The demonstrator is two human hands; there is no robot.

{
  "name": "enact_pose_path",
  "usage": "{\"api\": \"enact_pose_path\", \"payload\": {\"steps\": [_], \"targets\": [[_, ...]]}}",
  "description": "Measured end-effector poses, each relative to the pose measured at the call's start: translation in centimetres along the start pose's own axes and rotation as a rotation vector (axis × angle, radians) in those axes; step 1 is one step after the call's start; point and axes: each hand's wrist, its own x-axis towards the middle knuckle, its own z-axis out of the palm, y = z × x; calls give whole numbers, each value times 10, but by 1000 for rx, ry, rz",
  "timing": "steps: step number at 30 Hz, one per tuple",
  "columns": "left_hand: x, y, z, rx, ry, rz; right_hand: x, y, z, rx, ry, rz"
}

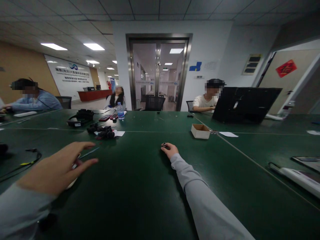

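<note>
My right hand (170, 150) is closed around a small metallic cylinder (163, 145) over the middle of the green table (140, 166). Its fingertips pinch the piece, and a round end of it faces up. My left hand (62, 165) hovers at the left with thumb and fingers apart and nothing gripped between them. Beneath and behind that hand lies a pale object (72, 183), mostly hidden, with a thin bluish strip (90, 152) beside the fingers.
An open small box (200, 131) stands right of centre, near a white paper (228, 134). Black gear (103, 131), a water bottle (120, 111) and a headset (81, 117) are at the back left. A large monitor (246, 105) stands back right. Three people sit beyond.
</note>
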Motion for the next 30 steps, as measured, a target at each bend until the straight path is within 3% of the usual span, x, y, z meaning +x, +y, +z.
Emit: {"api": "enact_pose_path", "payload": {"steps": [3, 6, 11, 16, 19, 21, 25, 30], "targets": [[55, 77, 27, -8, -193, 343, -3, -2, 1, 6, 16, -58], [101, 115, 91, -94, -327, 454, -4, -3, 3, -19, 51, -128], [144, 141, 198, -344, -258, 226, -4, -3, 3, -101, 53, -164], [142, 150, 267, -785, -118, 119, -2, -4, -2, -224, 23, -176], [135, 142, 292, -1032, -66, -45, 1, 0, -2, -156, -53, -109], [134, 134, 300, -1106, -69, -74, 3, 2, -1, -4, -140, 4], [137, 124, 302, -1165, -48, -68, 6, 6, 2, 329, -260, 162], [138, 120, 301, -1193, -67, -58, 6, 4, 3, 424, -269, 133]]}}
